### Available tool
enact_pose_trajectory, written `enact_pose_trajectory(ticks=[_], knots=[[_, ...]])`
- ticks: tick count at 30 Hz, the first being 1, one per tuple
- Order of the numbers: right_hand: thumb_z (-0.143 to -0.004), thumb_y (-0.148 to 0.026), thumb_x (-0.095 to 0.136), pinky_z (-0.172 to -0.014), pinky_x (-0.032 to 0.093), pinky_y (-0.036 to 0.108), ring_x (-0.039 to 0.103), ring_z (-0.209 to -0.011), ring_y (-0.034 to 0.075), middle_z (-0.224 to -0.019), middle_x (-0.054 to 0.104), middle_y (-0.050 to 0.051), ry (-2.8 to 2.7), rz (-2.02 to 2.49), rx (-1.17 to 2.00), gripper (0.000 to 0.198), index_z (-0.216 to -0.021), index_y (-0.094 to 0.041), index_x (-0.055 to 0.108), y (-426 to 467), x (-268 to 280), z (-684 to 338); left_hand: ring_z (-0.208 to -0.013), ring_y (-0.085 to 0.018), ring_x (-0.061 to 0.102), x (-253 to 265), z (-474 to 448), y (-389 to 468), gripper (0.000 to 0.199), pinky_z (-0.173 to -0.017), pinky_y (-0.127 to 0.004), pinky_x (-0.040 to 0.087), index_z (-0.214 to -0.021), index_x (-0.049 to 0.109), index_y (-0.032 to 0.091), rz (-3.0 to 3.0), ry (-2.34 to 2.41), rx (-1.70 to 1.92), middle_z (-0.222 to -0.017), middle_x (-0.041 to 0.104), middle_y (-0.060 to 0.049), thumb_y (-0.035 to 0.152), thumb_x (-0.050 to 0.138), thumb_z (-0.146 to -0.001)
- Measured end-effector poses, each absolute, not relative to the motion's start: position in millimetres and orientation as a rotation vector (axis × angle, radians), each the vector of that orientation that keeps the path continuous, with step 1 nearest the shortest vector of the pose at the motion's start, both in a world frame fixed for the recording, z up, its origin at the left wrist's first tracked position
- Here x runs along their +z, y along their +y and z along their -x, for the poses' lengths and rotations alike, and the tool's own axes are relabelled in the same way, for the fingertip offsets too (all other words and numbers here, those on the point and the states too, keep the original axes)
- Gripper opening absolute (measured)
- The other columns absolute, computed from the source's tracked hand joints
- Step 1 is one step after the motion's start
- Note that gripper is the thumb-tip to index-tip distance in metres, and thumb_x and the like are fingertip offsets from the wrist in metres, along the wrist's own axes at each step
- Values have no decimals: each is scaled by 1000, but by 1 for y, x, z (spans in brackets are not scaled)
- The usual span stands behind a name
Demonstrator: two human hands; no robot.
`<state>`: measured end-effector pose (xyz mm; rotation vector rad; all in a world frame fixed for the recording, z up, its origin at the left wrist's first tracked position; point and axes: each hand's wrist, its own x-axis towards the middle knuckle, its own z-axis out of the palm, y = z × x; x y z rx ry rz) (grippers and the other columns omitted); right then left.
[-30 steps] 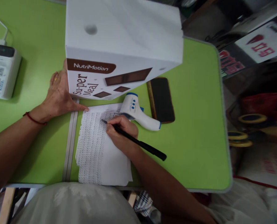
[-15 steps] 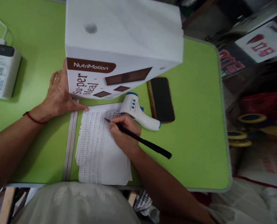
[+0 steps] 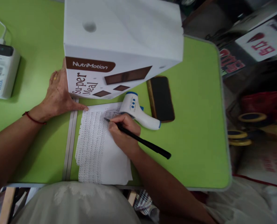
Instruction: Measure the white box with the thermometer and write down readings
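The right hand (image 3: 123, 132) is closed around a black pen (image 3: 138, 139), tip touching the upper part of a stack of printed paper sheets (image 3: 98, 149) on the green table (image 3: 194, 130). The left hand (image 3: 57, 96) lies flat and open, fingertip pressing the sheets' top left corner, its back against a white NutriMotion box (image 3: 119, 46). A white infrared thermometer (image 3: 138, 111) lies just beyond the right hand, a dark phone (image 3: 161, 99) beside it. A white power bank (image 3: 0, 71) sits far left. Compared with a second ago, the pen tip stands slightly further right on the sheet; the left hand is unchanged.
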<state>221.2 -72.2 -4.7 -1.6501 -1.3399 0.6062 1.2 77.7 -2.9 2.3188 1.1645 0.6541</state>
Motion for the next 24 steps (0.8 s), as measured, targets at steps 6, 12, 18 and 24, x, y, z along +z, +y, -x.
enact_pose_trajectory(ticks=[6,12,18,24], knots=[[-73,-23,59,-50,49,28,56,-52,12,-58,62,-6,-1355,1608,634,7,-67,-26,59,-71,-4,-222,-151,-46,35,-3,-1,78,133,-128,-68,17,-152,39,22,-2332,1144,666,-158,44,-16,105,61,-50],[-75,-21,62,-49,49,26,56,-49,11,-55,62,-8,-1426,1590,673,7,-71,-26,63,-71,-6,-224,-150,-48,35,0,0,78,128,-128,-70,17,-148,45,22,-2314,1149,636,-159,44,-16,99,71,-50],[-76,-22,63,-50,48,27,55,-49,11,-57,62,-7,-1456,1598,662,6,-73,-26,64,-70,-6,-222,-148,-46,40,0,-1,77,123,-127,-68,22,-149,44,27,-2334,1147,670,-158,47,-12,98,70,-52],[-74,-16,60,-48,45,25,51,-46,10,-54,57,-8,-1436,1549,568,11,-69,-25,59,-70,-6,-218,-150,-43,38,0,-1,75,124,-129,-61,20,-149,41,22,-2362,1192,626,-158,45,-13,103,60,-57]])
